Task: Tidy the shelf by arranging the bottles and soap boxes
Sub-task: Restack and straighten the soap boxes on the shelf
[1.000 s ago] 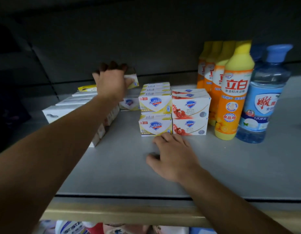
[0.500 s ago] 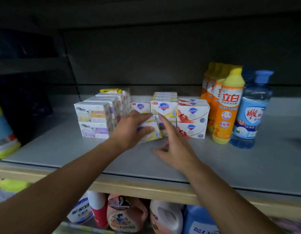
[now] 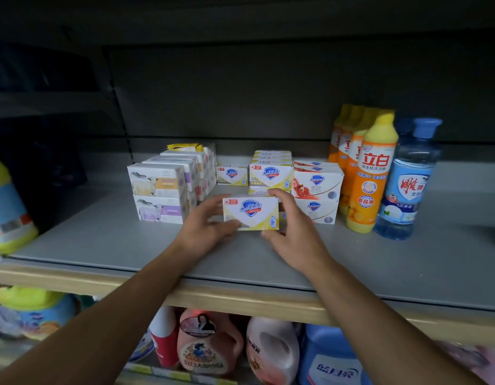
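Hands: my left hand (image 3: 206, 227) and right hand (image 3: 292, 232) pinch one yellow soap box (image 3: 251, 212) by its ends, upright, near the shelf (image 3: 379, 262) surface, before the soap stacks (image 3: 271, 173). Contact underneath is hidden.

pink jug (image 3: 210, 343) below, blue jug (image 3: 334, 357) beside
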`<state>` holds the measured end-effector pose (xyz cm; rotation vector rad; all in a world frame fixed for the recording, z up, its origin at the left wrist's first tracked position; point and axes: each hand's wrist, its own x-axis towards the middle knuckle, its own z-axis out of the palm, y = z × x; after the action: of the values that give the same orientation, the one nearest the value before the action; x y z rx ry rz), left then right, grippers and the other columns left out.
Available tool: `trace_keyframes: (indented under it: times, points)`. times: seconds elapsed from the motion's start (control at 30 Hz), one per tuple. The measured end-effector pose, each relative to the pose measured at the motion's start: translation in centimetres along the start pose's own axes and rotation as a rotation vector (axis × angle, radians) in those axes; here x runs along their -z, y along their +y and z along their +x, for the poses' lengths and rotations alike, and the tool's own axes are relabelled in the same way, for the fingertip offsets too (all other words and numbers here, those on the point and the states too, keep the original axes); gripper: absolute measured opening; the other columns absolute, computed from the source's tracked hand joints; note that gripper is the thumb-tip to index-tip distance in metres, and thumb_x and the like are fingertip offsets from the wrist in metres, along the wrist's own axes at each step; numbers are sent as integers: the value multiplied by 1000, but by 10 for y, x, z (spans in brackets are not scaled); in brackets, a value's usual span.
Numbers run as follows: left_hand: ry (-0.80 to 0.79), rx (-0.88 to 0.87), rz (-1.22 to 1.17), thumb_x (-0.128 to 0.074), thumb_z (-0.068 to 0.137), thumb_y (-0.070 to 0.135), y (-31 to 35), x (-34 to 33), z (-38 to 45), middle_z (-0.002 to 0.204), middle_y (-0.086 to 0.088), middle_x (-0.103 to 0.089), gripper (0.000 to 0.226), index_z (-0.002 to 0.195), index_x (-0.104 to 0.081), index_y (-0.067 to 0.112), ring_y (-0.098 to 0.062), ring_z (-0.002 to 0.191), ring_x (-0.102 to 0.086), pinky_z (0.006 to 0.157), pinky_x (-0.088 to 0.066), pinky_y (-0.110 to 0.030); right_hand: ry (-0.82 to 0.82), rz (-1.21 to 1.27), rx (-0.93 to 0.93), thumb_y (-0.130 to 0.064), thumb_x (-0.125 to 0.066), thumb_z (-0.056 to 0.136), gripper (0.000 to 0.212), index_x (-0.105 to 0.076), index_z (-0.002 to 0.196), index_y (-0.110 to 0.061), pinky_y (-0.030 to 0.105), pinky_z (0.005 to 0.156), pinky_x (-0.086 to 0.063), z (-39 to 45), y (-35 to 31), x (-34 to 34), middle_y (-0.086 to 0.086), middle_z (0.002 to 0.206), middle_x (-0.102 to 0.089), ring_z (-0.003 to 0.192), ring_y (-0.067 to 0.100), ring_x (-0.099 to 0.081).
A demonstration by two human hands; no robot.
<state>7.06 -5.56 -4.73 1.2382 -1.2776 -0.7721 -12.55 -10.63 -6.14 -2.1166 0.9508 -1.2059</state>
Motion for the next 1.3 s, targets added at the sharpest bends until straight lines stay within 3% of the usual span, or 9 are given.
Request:
trace_keyframes:
  times: [0.2, 0.33, 0.43, 0.57, 0.7, 0.83, 1.03, 1.17, 1.3]
  points:
    - [-113, -47, -246, -68, 79, -5, -4, 4, -4, 85, -20, -68, 67, 136, -51, 27, -30, 70, -58, 67, -52, -38, 17, 111, -77, -36, -72, 75, 68, -36, 131, -52, 40, 75, -57, -2, -4, 1, -30, 106, -60, 98, 12, -64]
    - [-213, 1, -330, -72, 73, 1, -5, 7, -4, 98, -26, -64, 56, 127, -60, 7, -29, 75, -53, 68, -46, -36, 28, 122, -173, -50, -69, 81, 42, -48, 117, -47, 33, 64, -57, -1, -2, 4, -8, 93, -65, 65, 11, -64]
    - [-188, -7, -268, -66, 80, 20, -8, 7, -2, 81, -20, -65, 30, 103, -67, 1, -22, 60, -55, 58, -46, -26, 29, 210, -274, -43, -65, 89, 25, -58, 108, -29, 22, 48, -48, 0, -3, 6, 3, 78, -66, 47, 7, -59]
    - [-52, 30, -163, -64, 78, 47, -12, 6, 2, 51, -14, -58, 44, 75, -59, 3, -22, 46, -49, 52, -38, -29, -47, 299, -301, -39, -61, 93, 26, -65, 110, -20, 20, 49, -47, 0, -5, 11, 1, 69, -68, 48, 12, -56]
    - [0, 44, -49, -59, 71, 69, -13, 6, 3, 48, -15, -58, 86, 86, -57, -16, -20, 42, -50, 44, -38, -21, -58, 292, -321, -44, -58, 93, 28, -67, 104, -19, 19, 50, -47, 0, -7, 11, 2, 64, -67, 48, 13, -58]
    - [11, 14, 116, -48, 74, 75, -11, 5, 0, 47, -11, -60, 74, 58, -59, 3, -16, 44, -53, 47, -41, -16, -47, 252, -331, -51, -57, 92, 33, -66, 99, -19, 19, 49, -46, 0, -6, 11, 2, 63, -68, 48, 14, -58]
    - [-63, -33, -179, -64, 85, 41, -8, 5, -4, 91, -13, -69, 33, 107, -69, 17, -24, 76, -60, 62, -47, -32, -52, 307, -291, -51, -59, 86, 32, -56, 118, -50, 24, 54, -52, 1, -4, 9, -4, 87, -66, 55, 19, -63]
    - [-73, -106, -107, -64, 93, 19, -7, 5, -6, 84, 0, -68, 35, 127, -58, 25, -23, 57, -57, 49, -49, -29, -12, 256, -286, -34, -55, 97, 26, -53, 121, -44, 20, 51, -48, 1, -3, 8, -1, 102, -63, 49, 14, -58]
    - [-105, -90, -155, -62, 92, 10, -5, 5, -6, 108, -3, -71, 42, 131, -53, 25, -25, 51, -58, 49, -52, -30, -4, 249, -247, -20, -61, 95, 31, -55, 119, -39, 19, 53, -51, 1, -2, 9, -2, 118, -62, 51, 14, -63]
